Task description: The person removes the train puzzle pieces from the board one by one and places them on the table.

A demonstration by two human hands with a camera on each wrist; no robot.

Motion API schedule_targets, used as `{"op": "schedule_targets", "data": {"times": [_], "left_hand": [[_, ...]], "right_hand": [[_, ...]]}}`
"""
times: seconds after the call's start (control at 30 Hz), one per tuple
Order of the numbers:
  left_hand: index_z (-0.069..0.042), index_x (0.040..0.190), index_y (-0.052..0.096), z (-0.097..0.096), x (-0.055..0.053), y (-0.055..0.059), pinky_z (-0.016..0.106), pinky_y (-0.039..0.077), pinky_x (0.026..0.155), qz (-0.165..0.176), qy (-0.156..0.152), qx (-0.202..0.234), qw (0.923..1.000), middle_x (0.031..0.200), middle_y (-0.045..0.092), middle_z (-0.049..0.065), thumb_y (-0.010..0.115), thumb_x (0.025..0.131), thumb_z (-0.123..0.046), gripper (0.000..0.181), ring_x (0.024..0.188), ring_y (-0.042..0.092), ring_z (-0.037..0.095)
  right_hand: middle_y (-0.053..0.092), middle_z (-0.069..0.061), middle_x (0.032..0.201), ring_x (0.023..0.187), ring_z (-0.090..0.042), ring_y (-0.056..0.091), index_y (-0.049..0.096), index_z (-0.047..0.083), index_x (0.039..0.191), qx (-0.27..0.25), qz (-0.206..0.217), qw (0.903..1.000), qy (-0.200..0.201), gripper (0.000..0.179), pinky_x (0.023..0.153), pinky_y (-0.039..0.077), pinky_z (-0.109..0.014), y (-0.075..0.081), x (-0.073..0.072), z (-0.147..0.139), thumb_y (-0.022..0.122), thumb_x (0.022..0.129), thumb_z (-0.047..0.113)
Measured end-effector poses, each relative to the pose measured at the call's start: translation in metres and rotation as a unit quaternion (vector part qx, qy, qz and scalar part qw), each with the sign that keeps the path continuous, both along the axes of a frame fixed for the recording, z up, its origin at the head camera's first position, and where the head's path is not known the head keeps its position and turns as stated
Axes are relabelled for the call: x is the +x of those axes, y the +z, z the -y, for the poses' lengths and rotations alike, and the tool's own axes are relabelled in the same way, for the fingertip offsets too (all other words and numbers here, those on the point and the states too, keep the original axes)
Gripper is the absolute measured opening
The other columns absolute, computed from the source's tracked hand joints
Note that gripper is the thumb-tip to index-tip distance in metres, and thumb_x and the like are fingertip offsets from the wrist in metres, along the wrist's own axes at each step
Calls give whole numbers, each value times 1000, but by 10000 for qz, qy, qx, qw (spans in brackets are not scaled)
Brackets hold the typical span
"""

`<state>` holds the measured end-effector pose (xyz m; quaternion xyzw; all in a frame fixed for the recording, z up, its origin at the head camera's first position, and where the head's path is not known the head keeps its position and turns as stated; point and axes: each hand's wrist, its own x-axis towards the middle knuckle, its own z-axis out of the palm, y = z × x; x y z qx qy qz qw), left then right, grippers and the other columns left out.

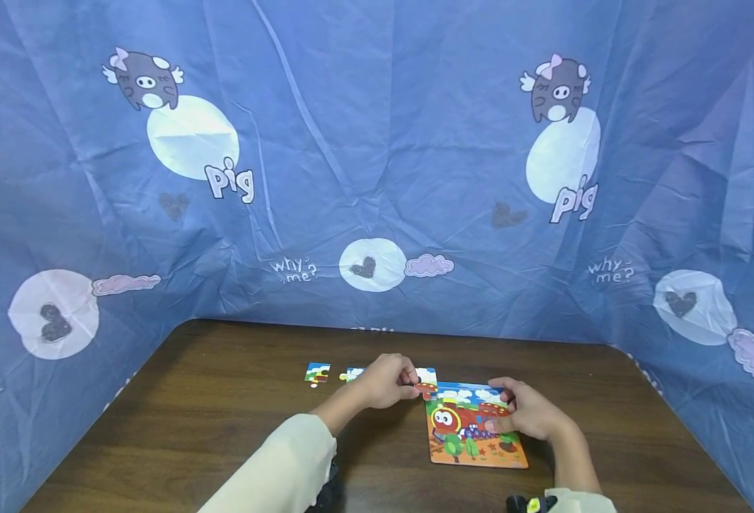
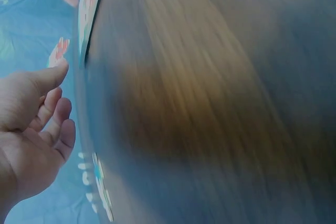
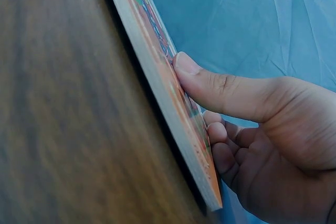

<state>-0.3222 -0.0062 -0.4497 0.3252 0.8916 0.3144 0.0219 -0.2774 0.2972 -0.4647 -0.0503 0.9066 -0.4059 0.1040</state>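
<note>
A jigsaw puzzle (image 1: 463,452) in a flat square board lies on the table, its picture a red train with a face. Thumb and fingertips of my left hand (image 1: 383,381) pinch a jigsaw piece (image 1: 427,388) with red and white on it, at the board's upper left corner. The left wrist view shows that same piece (image 2: 61,51) beyond the thumb. My right hand (image 1: 534,413) holds the puzzle at its right side. Its thumb (image 3: 210,85) presses on the picture while the other fingers curl in by the edge.
Two loose jigsaw pieces, one at the left (image 1: 317,372) and one partly behind my left wrist (image 1: 353,373), lie on the brown wooden table (image 1: 223,399). A blue printed cloth (image 1: 377,178) hangs around the table's back and sides.
</note>
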Motion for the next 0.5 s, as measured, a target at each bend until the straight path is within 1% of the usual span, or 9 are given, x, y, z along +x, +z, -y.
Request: {"op": "schedule_targets", "data": {"times": [0.27,0.43,0.5], "left_hand": [[-4,91,68,22,-6,2,27,50,74,-111,-38,-14,9999,85,63,3,79,89,-7,12,80,59,15],[-6,91,68,30,-11,1,27,50,76,-116,87,-241,9996,84,63,-1,79,91,-10,11,81,59,13],[-6,90,68,32,-12,0,27,50,75,-127,94,-257,9995,83,63,-1,79,90,-9,11,80,59,12]], "right_hand": [[49,-11,105,88,-24,45,50,-5,141,-36,-7,10000,14,84,77,42,-36,1,1,0,93,72,14],[49,-11,105,88,-24,45,50,-6,142,-77,-4,10000,8,84,77,42,-36,1,1,0,93,72,12],[49,-11,105,88,-24,45,50,-5,142,-79,8,10000,-2,84,77,42,-36,1,1,0,93,71,12]]}}
